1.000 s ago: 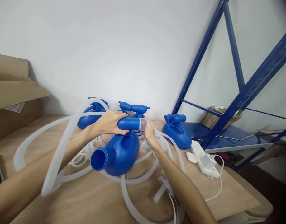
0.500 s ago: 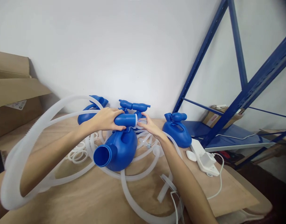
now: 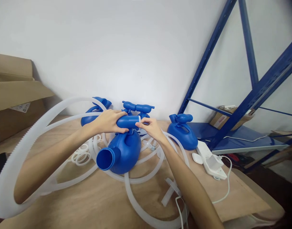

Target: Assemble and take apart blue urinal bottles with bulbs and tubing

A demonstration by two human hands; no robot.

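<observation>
My left hand [image 3: 110, 121] wraps over a blue plastic tube piece [image 3: 127, 121], holding it level with its white-ringed end to the right. At that end, the thumb and fingers of my right hand [image 3: 149, 126] pinch the white ring [image 3: 139, 118]. Just below stands a blue plastic urinal bottle [image 3: 127, 152], its wide mouth facing me. A translucent corrugated hose [image 3: 52, 109] loops up past my left forearm, its far end hidden behind my left hand. More blue bottles stand behind, one with a double-bulbed part [image 3: 137, 107] lying on top.
Another blue bottle [image 3: 183, 135] stands right, near a white power strip [image 3: 211, 162] and a small white case [image 3: 197, 158]. White rings [image 3: 81, 156] and hose coils cover the middle. A clear T-shaped part [image 3: 170, 190] lies in front. Cardboard boxes [image 3: 17, 95] stand left, blue shelving [image 3: 232, 124] right.
My right hand's fingers have drawn in closer to the white-ringed end; a clear part seen between them before is now hidden. My left hand keeps its hold. The view has shifted slightly.
</observation>
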